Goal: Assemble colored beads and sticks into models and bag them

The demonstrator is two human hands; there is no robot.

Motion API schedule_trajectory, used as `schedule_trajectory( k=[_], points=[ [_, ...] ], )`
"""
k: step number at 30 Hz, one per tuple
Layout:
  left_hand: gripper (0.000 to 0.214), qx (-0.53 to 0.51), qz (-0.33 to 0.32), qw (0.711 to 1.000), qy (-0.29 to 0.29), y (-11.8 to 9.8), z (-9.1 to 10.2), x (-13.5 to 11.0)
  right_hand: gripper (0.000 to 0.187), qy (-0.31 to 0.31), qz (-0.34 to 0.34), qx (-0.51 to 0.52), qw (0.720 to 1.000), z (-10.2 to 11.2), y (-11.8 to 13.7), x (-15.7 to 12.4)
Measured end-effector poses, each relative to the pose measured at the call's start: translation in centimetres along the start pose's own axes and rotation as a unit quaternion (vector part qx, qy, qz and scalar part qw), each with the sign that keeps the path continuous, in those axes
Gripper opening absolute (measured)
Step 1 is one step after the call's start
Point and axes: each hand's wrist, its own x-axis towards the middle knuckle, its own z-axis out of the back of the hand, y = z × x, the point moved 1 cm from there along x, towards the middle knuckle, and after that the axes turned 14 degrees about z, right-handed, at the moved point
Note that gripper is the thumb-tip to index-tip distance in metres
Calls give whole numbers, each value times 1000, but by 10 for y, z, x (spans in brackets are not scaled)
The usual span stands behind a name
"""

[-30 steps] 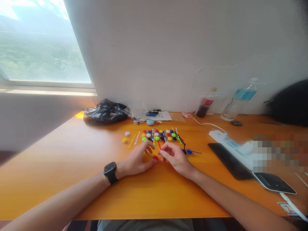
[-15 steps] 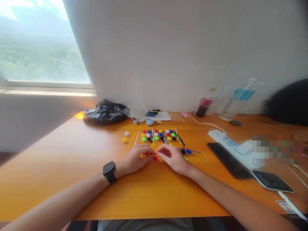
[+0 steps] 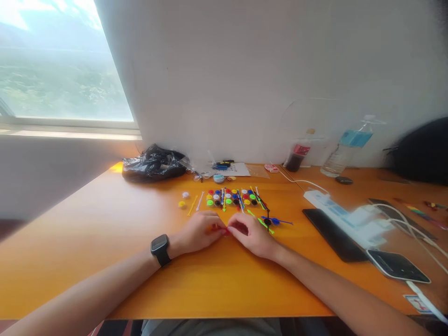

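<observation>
My left hand (image 3: 200, 230), with a black smartwatch (image 3: 160, 249) on its wrist, and my right hand (image 3: 250, 234) meet fingertip to fingertip on the orange table (image 3: 105, 242). Both are pinched on small red plastic pieces (image 3: 224, 229) between them; the fingers hide most of these. Just beyond the hands lies a cluster of several coloured round caps and thin sticks (image 3: 233, 197). A black, blue and green stick assembly (image 3: 269, 220) lies right of my right hand.
A black plastic bag (image 3: 153, 163) sits at the back left by the wall. Two bottles (image 3: 345, 147) stand at the back right. A power strip (image 3: 332, 205), dark tablet (image 3: 334, 235), phone (image 3: 397, 266) and cables fill the right side. White and yellow caps (image 3: 183, 199) lie left of the cluster.
My left hand's fingers have curled in from spread, and both hands have closed together over the red pieces. The other person's blurred shape at the right has left the view.
</observation>
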Motion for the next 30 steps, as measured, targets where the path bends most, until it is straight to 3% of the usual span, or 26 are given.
schedule_trajectory(
  k=[17,30],
  points=[
    [21,9,14,999,36,4,-2,3,8,-2,-20,39,999,-2,-4,1],
    [26,52,10,998,25,0,-3,2,7,-1,-16,27,1000,-2,-3,1]
  ],
)
